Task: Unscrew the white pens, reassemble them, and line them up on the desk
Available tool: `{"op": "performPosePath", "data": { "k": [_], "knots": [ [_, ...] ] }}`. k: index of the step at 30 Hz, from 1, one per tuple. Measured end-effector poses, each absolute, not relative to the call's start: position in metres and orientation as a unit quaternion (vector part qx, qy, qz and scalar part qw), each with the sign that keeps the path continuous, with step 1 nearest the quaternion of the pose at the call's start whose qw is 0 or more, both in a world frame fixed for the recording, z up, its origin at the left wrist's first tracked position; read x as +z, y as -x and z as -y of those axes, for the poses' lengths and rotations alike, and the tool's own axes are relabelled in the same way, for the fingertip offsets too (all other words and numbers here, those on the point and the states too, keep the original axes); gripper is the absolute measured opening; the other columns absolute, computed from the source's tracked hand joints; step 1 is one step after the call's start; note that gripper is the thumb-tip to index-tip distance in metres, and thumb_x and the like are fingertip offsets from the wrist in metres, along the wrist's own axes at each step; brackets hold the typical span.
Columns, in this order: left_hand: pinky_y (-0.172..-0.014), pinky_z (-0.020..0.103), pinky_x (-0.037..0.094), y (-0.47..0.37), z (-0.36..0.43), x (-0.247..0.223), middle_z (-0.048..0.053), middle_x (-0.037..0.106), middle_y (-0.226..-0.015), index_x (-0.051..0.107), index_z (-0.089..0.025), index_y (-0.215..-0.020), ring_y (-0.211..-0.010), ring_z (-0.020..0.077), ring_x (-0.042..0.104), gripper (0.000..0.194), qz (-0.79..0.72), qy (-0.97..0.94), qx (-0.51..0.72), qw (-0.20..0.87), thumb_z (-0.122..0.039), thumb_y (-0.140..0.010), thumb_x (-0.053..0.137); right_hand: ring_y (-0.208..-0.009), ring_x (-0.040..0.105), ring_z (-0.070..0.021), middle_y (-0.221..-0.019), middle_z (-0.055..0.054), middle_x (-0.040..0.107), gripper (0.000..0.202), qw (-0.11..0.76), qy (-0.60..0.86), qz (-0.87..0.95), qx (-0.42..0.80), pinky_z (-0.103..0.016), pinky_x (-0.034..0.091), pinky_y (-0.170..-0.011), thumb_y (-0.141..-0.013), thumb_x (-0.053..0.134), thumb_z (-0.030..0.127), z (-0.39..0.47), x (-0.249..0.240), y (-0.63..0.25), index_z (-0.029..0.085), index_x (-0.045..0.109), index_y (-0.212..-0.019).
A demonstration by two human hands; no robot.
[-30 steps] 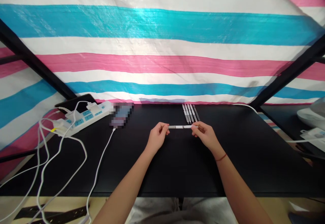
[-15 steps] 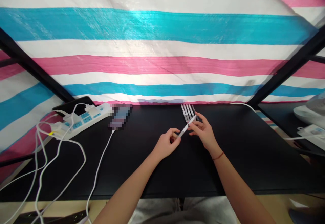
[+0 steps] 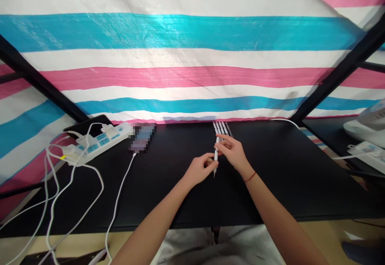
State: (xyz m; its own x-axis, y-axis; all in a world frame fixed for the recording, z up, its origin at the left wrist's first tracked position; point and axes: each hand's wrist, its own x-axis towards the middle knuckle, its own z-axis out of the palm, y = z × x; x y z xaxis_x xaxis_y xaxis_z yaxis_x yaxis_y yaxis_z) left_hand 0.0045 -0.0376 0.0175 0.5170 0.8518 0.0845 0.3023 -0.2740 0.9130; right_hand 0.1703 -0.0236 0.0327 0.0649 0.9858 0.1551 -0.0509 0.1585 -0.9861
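Both hands hold one white pen (image 3: pixel 216 152) above the black table, its narrow tip pointing toward me. My left hand (image 3: pixel 200 168) is closed, thumb and index finger pinching the pen just above the tip. Higher up, the fingers of my right hand (image 3: pixel 233 152) are closed around the upper barrel. Just beyond my right hand lies a row of several white pens (image 3: pixel 220 128), side by side. A darker pen (image 3: pixel 229 129) lies at the row's right end. My right fingers hide the near ends of these pens.
To the left, a white power strip (image 3: pixel 104 140) with plugs and looping white cables (image 3: pixel 100 181) lies beside a blurred phone (image 3: pixel 142 136). A black tablet-like slab (image 3: pixel 87 125) sits behind. Black frame posts and a striped sheet (image 3: pixel 192 76) stand behind the table (image 3: pixel 168 213).
The pen has swung from a slant to nearly straight toward me, and its tip now shows below my left fingers. My right hand has shifted slightly left.
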Motion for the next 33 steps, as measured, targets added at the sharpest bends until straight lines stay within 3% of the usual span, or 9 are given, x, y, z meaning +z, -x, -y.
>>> {"op": "performPosePath", "data": {
  "k": [5, 10, 13, 26, 33],
  "knots": [
    [-0.07, 0.028, 0.05, -0.009, 0.025, 0.016, 0.005, 0.068, -0.08, 0.059, -0.016, -0.095, -0.071, 0.0148, 0.063, 0.028, -0.375, -0.69, 0.324, 0.528, -0.041, -0.085, 0.054, -0.068, 0.063, -0.0156, -0.076, 0.001, 0.063, 0.064, 0.542, 0.448, 0.534, 0.469, -0.028, 0.057, -0.055, -0.07, 0.07, 0.038, 0.019, 0.046, -0.173, 0.024, 0.049, -0.13],
    [-0.065, 0.029, 0.053, -0.008, 0.005, 0.018, 0.007, 0.066, -0.081, 0.057, -0.014, -0.098, -0.07, 0.0147, 0.063, 0.033, -0.326, -0.679, 0.276, 0.597, -0.043, -0.082, 0.058, -0.061, 0.062, -0.0147, -0.074, 0.0, 0.063, 0.048, 0.543, 0.465, 0.548, 0.435, -0.027, 0.056, -0.052, -0.068, 0.071, 0.037, 0.005, 0.045, -0.174, 0.019, 0.059, -0.111],
    [-0.064, 0.029, 0.053, -0.007, 0.0, 0.015, 0.006, 0.065, -0.077, 0.058, -0.013, -0.096, -0.067, 0.0143, 0.063, 0.034, -0.328, -0.681, 0.269, 0.597, -0.043, -0.08, 0.06, -0.057, 0.061, -0.0144, -0.068, 0.002, 0.06, 0.042, 0.559, 0.472, 0.535, 0.422, -0.027, 0.056, -0.05, -0.068, 0.07, 0.036, 0.001, 0.036, -0.173, 0.019, 0.058, -0.104],
    [-0.06, 0.026, 0.049, -0.006, 0.007, 0.006, 0.004, 0.064, -0.075, 0.057, -0.014, -0.096, -0.06, 0.012, 0.06, 0.03, -0.349, -0.689, 0.291, 0.565, -0.041, -0.084, 0.055, -0.062, 0.063, -0.0151, -0.075, 0.002, 0.06, 0.051, 0.556, 0.463, 0.516, 0.459, -0.03, 0.056, -0.058, -0.069, 0.07, 0.037, 0.004, 0.022, -0.171, 0.021, 0.053, -0.115],
    [-0.061, 0.026, 0.05, -0.01, 0.015, 0.009, 0.003, 0.064, -0.074, 0.056, -0.015, -0.092, -0.059, 0.0117, 0.06, 0.027, -0.347, -0.693, 0.291, 0.56, -0.041, -0.085, 0.054, -0.057, 0.062, -0.0149, -0.068, 0.004, 0.057, 0.045, 0.568, 0.461, 0.516, 0.447, -0.028, 0.053, -0.055, -0.071, 0.068, 0.034, 0.008, 0.021, -0.173, 0.021, 0.054, -0.112]
  ]
}}
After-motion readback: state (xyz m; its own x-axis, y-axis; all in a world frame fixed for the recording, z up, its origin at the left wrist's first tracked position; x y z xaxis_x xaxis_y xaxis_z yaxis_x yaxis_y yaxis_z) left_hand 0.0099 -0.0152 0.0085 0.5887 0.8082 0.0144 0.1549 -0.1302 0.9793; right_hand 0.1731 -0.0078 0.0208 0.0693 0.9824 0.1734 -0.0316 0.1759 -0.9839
